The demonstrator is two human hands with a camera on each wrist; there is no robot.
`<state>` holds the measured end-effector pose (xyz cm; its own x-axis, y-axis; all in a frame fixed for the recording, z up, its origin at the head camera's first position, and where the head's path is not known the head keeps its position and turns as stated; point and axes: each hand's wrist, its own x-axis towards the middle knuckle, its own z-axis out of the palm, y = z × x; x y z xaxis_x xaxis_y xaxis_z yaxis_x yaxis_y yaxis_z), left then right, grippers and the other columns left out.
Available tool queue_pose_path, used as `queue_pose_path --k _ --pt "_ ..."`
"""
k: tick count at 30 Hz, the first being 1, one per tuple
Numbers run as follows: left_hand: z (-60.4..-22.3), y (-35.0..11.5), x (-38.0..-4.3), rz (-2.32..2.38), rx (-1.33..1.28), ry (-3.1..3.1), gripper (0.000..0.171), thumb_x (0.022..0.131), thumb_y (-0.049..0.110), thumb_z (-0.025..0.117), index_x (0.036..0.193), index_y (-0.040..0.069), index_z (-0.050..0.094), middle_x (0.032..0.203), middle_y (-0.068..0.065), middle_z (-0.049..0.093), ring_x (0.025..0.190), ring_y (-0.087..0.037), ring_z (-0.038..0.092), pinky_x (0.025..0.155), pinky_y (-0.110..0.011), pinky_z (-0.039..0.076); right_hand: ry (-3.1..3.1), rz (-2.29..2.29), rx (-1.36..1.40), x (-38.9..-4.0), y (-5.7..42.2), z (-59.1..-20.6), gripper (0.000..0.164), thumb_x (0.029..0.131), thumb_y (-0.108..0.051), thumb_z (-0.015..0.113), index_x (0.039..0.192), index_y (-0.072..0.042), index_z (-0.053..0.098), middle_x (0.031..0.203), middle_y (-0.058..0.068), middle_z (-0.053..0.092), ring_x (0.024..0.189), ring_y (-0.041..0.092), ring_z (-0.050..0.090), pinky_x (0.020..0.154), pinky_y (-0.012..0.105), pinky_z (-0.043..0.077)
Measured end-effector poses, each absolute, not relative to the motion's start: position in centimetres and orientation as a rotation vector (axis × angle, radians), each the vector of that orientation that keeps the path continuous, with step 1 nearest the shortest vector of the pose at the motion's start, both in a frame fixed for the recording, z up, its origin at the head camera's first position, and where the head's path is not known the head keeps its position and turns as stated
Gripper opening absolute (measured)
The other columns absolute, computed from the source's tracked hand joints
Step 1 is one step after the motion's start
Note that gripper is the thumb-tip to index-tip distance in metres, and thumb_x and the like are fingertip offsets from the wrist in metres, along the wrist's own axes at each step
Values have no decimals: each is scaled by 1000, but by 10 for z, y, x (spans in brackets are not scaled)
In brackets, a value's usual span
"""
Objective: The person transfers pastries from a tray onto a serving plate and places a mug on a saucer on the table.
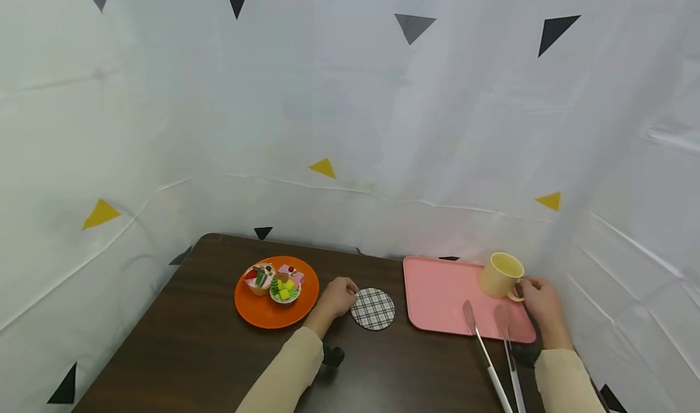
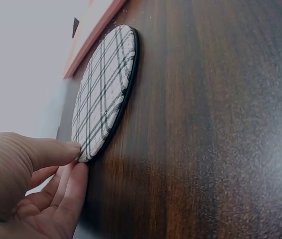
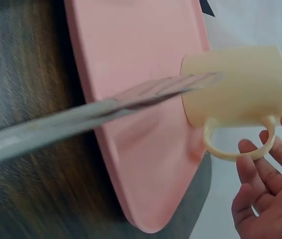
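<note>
My left hand [image 1: 338, 296] pinches the near-left edge of a round black-and-white checked coaster [image 1: 373, 309], thumb [image 2: 61, 151] on the top side and fingers at the rim below. The coaster lies on the dark wooden table. On the right, my right hand [image 1: 541, 303] holds the handle [image 3: 240, 155] of a pale yellow mug [image 1: 499, 276], fingertips at the loop and thumb near the mug's rim. The mug stands upright at the far right part of a pink tray [image 1: 437, 291]. Metal tongs [image 1: 494, 373] with white handles lean over the tray's near edge.
Left of the left hand, an orange plate [image 1: 262, 317] bears two toy cupcakes with colourful toppings. A white curtain [image 1: 350, 97] with triangle marks hangs behind the table [image 1: 219, 364] and along its sides. A black wrist strap piece [image 1: 333, 356] sits under the left forearm.
</note>
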<state>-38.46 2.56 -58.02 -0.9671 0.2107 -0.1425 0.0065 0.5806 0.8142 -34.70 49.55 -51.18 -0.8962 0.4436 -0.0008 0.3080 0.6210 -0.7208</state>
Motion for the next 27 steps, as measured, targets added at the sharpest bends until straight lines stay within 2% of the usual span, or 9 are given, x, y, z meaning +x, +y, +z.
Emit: queue_pose_path --k 4,9,14,16,22,27 --pt "-578 22 -383 1387 159 2559 20 101 8 70 120 1 74 108 -12 69 96 -25 62 94 -46 60 -2665 1131 -642 -347 493 -518 63 113 -36 38 137 19 56 141 41 54 129 53 52 102 61 47" --pt "-578 22 -382 1382 144 2530 21 102 9 69 121 3 73 109 -9 68 94 -23 60 91 -42 59 -2615 1203 -718 -346 489 -525 64 113 -40 38 137 17 57 138 39 55 123 47 52 93 53 48" --pt "-579 23 -382 1354 142 2560 20 102 9 68 120 4 73 108 -9 68 92 -23 59 86 -40 58 -2558 1259 -743 -344 483 -527 61 112 -39 39 130 14 62 123 34 64 108 36 56 80 38 45" --pt "-579 23 -382 1347 155 2580 20 102 8 67 120 3 74 107 -9 68 91 -23 58 83 -39 56 -2547 1285 -749 -343 480 -527 60 112 -40 39 128 12 63 114 28 67 101 30 56 75 34 45" --pt "-581 24 -383 1330 170 2609 20 102 9 67 119 3 74 107 -8 68 89 -22 58 80 -37 55 -2520 1346 -746 -340 478 -527 56 113 -41 41 120 9 65 95 9 71 82 18 60 66 29 51" --pt "-583 24 -382 1317 162 2611 19 101 11 68 118 4 75 103 -7 67 89 -21 59 81 -35 55 -2518 1364 -770 -338 476 -528 54 113 -40 43 109 8 66 95 12 70 79 16 62 68 31 55"
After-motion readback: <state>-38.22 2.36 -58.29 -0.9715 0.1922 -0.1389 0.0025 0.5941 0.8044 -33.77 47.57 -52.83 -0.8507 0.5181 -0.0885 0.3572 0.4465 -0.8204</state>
